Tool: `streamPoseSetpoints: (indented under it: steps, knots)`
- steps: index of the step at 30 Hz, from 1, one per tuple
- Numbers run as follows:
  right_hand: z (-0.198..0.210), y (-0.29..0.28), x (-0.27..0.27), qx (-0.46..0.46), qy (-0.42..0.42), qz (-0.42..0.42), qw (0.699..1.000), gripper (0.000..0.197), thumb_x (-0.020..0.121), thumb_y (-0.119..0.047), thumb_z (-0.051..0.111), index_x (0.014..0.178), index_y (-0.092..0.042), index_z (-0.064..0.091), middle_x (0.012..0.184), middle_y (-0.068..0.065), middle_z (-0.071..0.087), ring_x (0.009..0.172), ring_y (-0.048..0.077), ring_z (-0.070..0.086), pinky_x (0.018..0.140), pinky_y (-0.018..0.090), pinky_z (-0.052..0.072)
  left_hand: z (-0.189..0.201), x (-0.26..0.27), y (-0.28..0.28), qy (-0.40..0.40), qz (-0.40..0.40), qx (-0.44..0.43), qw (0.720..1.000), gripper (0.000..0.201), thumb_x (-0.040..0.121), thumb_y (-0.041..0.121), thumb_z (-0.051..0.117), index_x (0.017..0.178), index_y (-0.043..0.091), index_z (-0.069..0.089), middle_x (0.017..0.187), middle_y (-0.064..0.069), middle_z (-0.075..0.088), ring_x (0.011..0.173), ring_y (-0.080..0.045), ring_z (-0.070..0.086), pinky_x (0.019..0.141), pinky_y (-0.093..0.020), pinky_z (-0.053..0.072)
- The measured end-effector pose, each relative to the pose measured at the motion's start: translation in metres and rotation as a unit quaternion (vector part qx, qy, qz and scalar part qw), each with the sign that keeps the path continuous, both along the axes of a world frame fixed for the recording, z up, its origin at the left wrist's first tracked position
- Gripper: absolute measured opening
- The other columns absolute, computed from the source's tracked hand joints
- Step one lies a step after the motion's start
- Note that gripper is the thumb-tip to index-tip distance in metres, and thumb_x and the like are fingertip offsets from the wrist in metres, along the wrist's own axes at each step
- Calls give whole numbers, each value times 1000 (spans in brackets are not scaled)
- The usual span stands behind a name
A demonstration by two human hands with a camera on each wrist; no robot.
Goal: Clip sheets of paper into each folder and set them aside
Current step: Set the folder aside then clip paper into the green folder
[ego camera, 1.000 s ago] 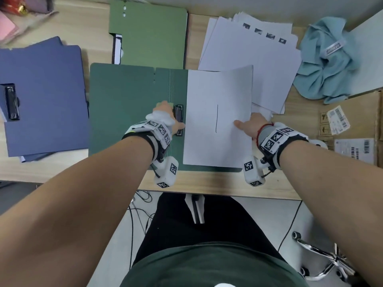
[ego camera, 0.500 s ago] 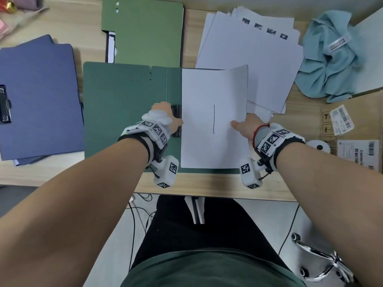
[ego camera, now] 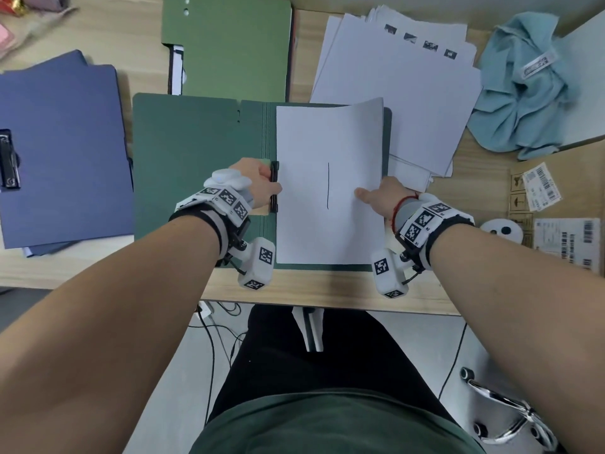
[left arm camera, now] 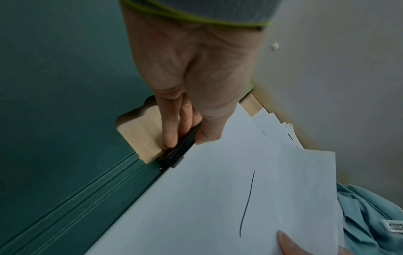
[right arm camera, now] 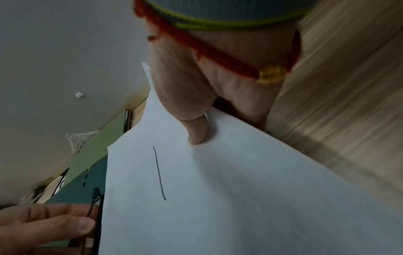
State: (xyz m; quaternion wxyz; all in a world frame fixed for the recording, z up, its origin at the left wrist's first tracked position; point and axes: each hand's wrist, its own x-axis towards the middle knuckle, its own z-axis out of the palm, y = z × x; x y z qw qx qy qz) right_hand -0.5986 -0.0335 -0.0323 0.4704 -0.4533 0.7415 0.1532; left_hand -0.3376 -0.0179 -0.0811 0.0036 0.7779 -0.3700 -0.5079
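The left hand (ego camera: 253,185) pinches the clip (ego camera: 274,186) at the open folder's (ego camera: 196,158) spine; the right hand (ego camera: 384,198) pinches the sheet (ego camera: 327,142) at its 3 o'clock edge. Clipping looks underway, closing remains; blue folders (ego camera: 62,152) wait at 9 o'clock

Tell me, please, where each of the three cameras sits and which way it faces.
Head: worn on the head, looking down at the desk and open dark green folder; both forearms, lap.
Left wrist: looks along the left hand at the black clip it grips.
Right wrist: looks along the right hand, thumb on the paper's edge; left fingertips at lower left.
Shared: all three show the sheet of paper with its single pen line.
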Motion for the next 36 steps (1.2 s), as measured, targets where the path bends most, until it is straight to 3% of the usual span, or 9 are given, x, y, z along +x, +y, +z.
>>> streamPoseSetpoints:
  steps: [4,9,14,17,23,27,30,32,36]
  knots:
    - [1,2,9,-5,5,5,1000,73,100,-42,51,153,-1,22,154,16,37,136,34,42,86,30,36,-10,1,-2,-5,4,19,1000,54,44,50,69,95,33,65,91,6,75,78,-23,74,80,-40,60]
    - [4,2,11,2,10,8,1000,73,99,-42,52,152,1,24,152,17,39,136,35,42,95,33,39,8,-6,-3,-18,-17,34,999,43,49,48,66,90,35,61,88,6,75,75,-21,74,81,-39,59]
    - [4,-1,10,10,20,25,999,73,99,-44,52,150,1,27,148,17,43,131,36,47,82,31,35,24,-12,-4,-48,-42,23,998,52,60,46,68,108,26,66,93,5,74,79,-21,73,82,-38,59]
    - [4,-3,10,15,27,32,999,72,99,-44,52,150,1,27,148,17,43,132,36,46,83,31,36,24,-13,-8,-85,-81,21,993,33,77,38,70,106,24,67,94,1,73,85,-23,71,85,-38,58]
    - [1,-6,11,25,28,30,999,64,100,-39,51,146,2,33,139,18,50,124,35,51,78,31,34,16,-21,-12,-149,-132,39,979,26,78,37,70,70,20,52,68,1,53,58,-18,48,58,-25,41]
    - [2,-6,11,25,31,33,999,59,100,-36,52,142,3,37,135,18,53,121,35,53,76,30,35,15,-29,-18,-174,-160,55,970,28,79,30,69,68,19,45,63,2,45,55,-16,43,49,-20,33]
    - [0,-9,9,25,32,35,999,57,97,-37,57,134,4,44,118,18,58,111,35,59,77,32,41,20,-34,-20,-196,-181,57,962,23,79,30,69,78,18,50,65,1,48,64,-19,49,45,-20,28]
    - [-3,-12,5,29,34,29,999,54,93,-42,62,124,1,49,97,13,57,91,32,60,75,33,46,21,-33,-20,-197,-188,62,960,23,78,30,69,79,17,51,63,1,47,64,-19,49,45,-21,29]
    - [-11,-11,-13,48,54,17,997,44,88,-44,69,97,-3,58,71,7,62,62,22,59,55,26,50,18,-31,-23,-195,-192,68,959,28,75,29,70,69,15,47,59,1,46,50,-15,42,45,-21,31]
